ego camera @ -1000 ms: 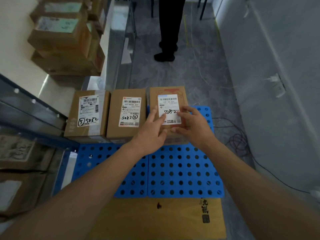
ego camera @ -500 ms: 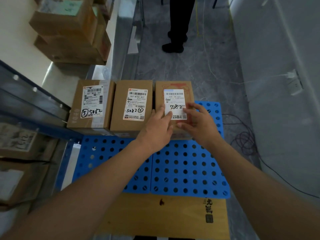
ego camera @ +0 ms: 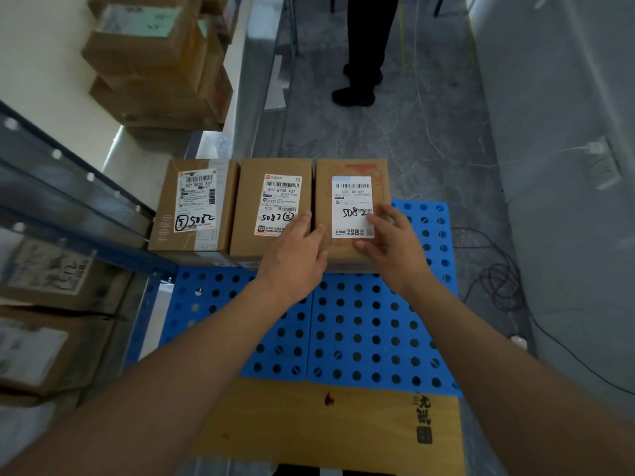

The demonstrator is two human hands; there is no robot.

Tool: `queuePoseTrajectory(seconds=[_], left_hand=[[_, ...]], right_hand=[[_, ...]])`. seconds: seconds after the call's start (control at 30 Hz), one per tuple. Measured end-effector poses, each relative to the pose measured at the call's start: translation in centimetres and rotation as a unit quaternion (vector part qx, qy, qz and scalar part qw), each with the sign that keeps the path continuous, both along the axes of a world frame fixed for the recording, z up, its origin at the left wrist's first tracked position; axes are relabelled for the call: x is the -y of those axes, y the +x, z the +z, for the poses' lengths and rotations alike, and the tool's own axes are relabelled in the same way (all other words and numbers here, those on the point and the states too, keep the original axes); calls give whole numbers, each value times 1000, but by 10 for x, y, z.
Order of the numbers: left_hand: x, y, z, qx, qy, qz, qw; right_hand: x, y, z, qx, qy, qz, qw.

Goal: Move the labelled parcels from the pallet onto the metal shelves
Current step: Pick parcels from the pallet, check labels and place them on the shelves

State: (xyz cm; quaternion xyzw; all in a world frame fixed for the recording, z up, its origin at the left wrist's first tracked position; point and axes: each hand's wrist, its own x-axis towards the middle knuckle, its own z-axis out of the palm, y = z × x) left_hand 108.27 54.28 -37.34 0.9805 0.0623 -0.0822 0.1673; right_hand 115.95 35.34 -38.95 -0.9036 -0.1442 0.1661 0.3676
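Observation:
Three brown labelled parcels stand in a row at the far end of the blue perforated pallet [ego camera: 360,331]. The left parcel [ego camera: 192,204] and the middle parcel [ego camera: 271,204] each carry a white label marked 5082. My left hand [ego camera: 295,255] lies with straight fingers over the seam between the middle parcel and the right parcel [ego camera: 350,201]. My right hand [ego camera: 395,242] rests on the right parcel's near right corner, fingers spread over its label. Neither hand has lifted anything.
Metal shelves [ego camera: 68,207] run along the left, with stacked cardboard boxes [ego camera: 154,63] on top and more boxes [ego camera: 44,324] below. A flat wooden-coloured box [ego camera: 330,431] lies at the pallet's near end. A person's legs [ego camera: 364,46] stand ahead. Cables [ego camera: 498,280] trail on the right floor.
Both hands have slid slightly toward me and apart on the right parcel, uncovering more of its label. The parcels have not moved.

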Motion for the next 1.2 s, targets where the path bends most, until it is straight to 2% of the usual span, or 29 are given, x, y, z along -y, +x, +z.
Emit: queuePoseTrajectory(seconds=[0.47,0.7,1.0,1.2], left_hand=[[-4,0,-3,-20,-1,-6,1000],[-3,2,4,-23,-12,-2,1000],[-4,5,35,-24,-26,-10,999],[-18,-5,73,-7,-35,-16,999]], right_hand=[[-8,-4,-3,14,-37,3,999],[-15,-4,-3,50,-145,23,988],[-22,-13,21,88,-213,66,971],[-31,-29,55,108,-192,62,973]])
